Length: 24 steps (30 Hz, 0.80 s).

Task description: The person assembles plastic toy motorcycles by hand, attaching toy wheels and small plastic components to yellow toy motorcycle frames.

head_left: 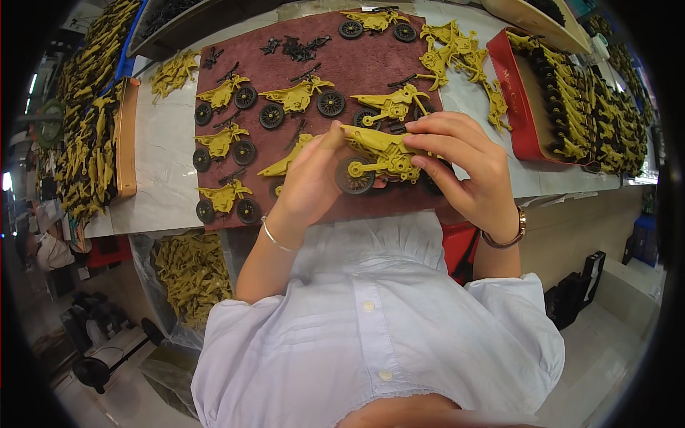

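Between my two hands is a yellow toy motorcycle (386, 155) with black wheels, raised over the maroon cloth (278, 209). My left hand (314, 170) is closed at its rear end, thumb side against the yellow tail, next to a wheel. With thumb and fingers my right hand (467, 158) pinches the front top of the same toy; its front wheel is partly behind my fingers. Just beyond them stands another toy motorcycle (389, 105). A further yellow body (289, 158) lies partly hidden behind my left hand.
Several toy motorcycles (296, 100) stand across the cloth, with black small parts (305, 48) at its far side. Loose yellow parts (457, 51) lie at the right. A red box (511, 107) holds rows of pieces. Below the table's left is a bag of yellow parts (191, 278).
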Each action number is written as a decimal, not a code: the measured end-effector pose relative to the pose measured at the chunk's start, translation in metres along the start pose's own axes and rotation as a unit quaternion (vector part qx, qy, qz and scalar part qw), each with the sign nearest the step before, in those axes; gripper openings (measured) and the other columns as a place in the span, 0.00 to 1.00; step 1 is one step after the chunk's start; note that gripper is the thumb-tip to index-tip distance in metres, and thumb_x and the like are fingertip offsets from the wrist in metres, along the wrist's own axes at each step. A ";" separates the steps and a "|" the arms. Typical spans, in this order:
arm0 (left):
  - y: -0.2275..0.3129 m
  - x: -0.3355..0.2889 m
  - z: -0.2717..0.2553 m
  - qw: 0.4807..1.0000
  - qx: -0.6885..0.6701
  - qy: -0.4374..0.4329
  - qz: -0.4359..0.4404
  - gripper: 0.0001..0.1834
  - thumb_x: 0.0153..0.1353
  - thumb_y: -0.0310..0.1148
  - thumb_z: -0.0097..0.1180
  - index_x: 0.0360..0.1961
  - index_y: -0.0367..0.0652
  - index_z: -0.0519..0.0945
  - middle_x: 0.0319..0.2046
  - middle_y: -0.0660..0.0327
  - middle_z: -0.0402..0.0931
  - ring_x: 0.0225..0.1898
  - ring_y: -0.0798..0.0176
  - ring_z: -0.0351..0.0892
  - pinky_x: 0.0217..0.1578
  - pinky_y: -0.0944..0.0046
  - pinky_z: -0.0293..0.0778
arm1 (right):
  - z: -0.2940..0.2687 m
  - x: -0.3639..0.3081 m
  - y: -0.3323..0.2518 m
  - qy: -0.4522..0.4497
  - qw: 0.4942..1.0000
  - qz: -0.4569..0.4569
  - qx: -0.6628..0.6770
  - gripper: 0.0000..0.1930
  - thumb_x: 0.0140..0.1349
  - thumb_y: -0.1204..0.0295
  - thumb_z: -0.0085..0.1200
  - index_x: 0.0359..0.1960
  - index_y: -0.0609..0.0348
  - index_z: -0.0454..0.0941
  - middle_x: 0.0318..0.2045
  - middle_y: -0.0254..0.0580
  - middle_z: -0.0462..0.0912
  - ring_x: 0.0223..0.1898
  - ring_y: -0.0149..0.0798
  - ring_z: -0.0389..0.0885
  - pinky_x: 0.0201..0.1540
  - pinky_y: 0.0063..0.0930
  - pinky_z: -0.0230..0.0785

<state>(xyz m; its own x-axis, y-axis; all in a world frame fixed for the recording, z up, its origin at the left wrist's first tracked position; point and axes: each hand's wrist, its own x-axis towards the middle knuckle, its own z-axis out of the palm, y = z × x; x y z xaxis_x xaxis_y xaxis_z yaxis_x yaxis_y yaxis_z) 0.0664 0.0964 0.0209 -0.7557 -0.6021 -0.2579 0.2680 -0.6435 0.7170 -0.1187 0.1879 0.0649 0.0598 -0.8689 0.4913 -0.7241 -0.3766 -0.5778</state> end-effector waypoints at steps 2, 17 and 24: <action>0.002 0.000 0.000 1.000 -0.004 -0.024 -0.007 0.24 0.69 0.43 0.29 0.49 0.31 0.67 0.44 0.50 0.72 0.43 0.57 0.76 0.38 0.53 0.78 | 0.000 -0.001 0.000 -0.010 1.000 -0.002 0.000 0.10 0.45 0.81 0.56 0.32 0.62 0.77 0.36 0.41 0.78 0.40 0.45 0.74 0.42 0.32 0.68; 0.005 -0.009 0.007 0.975 0.201 -0.032 0.094 0.15 0.56 0.24 0.53 0.45 0.33 0.73 0.42 0.58 0.74 0.44 0.69 0.73 0.45 0.68 0.71 | 0.016 -0.023 -0.001 0.126 0.990 0.014 -0.063 0.22 0.39 0.78 0.65 0.40 0.57 0.73 0.47 0.44 0.69 0.47 0.40 0.71 0.41 0.30 0.68; 0.006 -0.015 0.009 0.946 0.286 -0.053 0.140 0.13 0.57 0.23 0.52 0.44 0.33 0.73 0.43 0.58 0.74 0.44 0.69 0.73 0.45 0.68 0.70 | 0.016 -0.021 0.011 -0.030 0.855 0.272 0.439 0.28 0.47 0.78 0.63 0.51 0.65 0.66 0.45 0.39 0.74 0.47 0.31 0.71 0.47 0.26 0.66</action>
<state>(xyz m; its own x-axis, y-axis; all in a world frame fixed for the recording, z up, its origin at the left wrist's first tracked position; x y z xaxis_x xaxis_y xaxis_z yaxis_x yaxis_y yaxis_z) 0.0733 0.1062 0.0348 -0.7667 -0.6408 0.0392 0.1220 -0.0854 0.9889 -0.1165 0.1966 0.0379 -0.0681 -0.9973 -0.0260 0.1388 0.0163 -0.9902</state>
